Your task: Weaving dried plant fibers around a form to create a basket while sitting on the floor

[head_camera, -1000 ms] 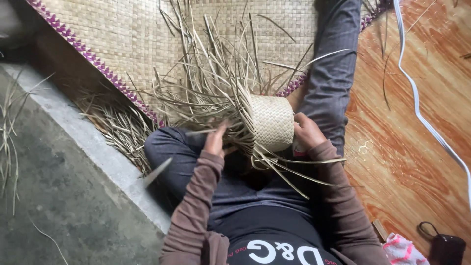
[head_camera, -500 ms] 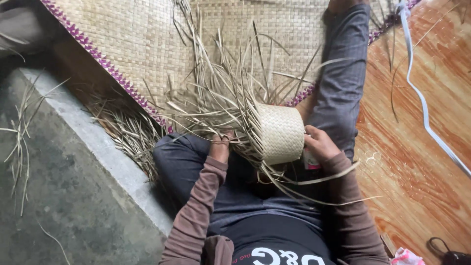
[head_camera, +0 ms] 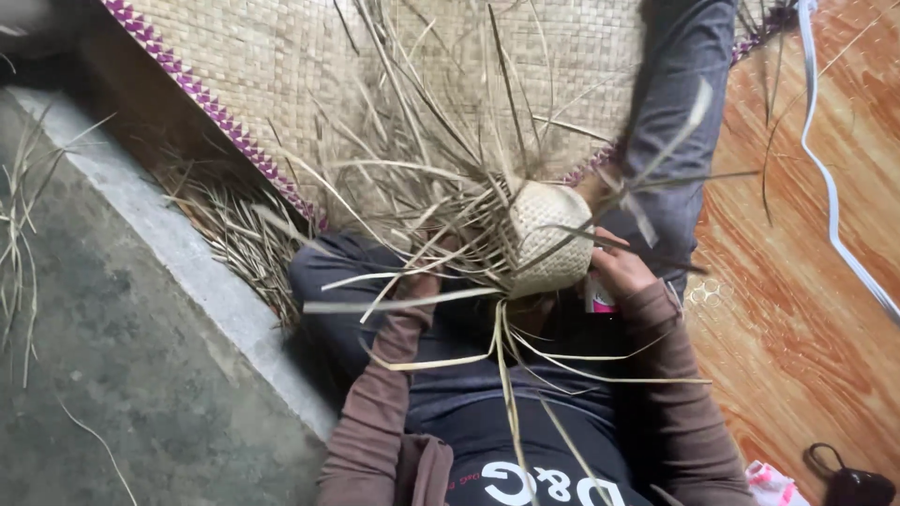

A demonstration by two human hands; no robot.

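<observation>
A small pale woven basket with many long loose dry strips fanning out from its open end rests over my lap. My right hand grips the basket's closed end from the right. On the left, my left hand is among the loose strips at the basket's open end, its fingers partly hidden by them. Brown sleeves cover both arms. My legs in dark trousers stretch out under the work.
A woven straw mat with a purple zigzag border lies ahead. Loose dry strips are piled beside a grey concrete step. An orange wood-pattern floor lies right, crossed by a white cord. A dark object sits bottom right.
The basket has turned and tilted a little in my hands, its loose strips swinging; several strips now hang down over my lap. The view has shifted slightly.
</observation>
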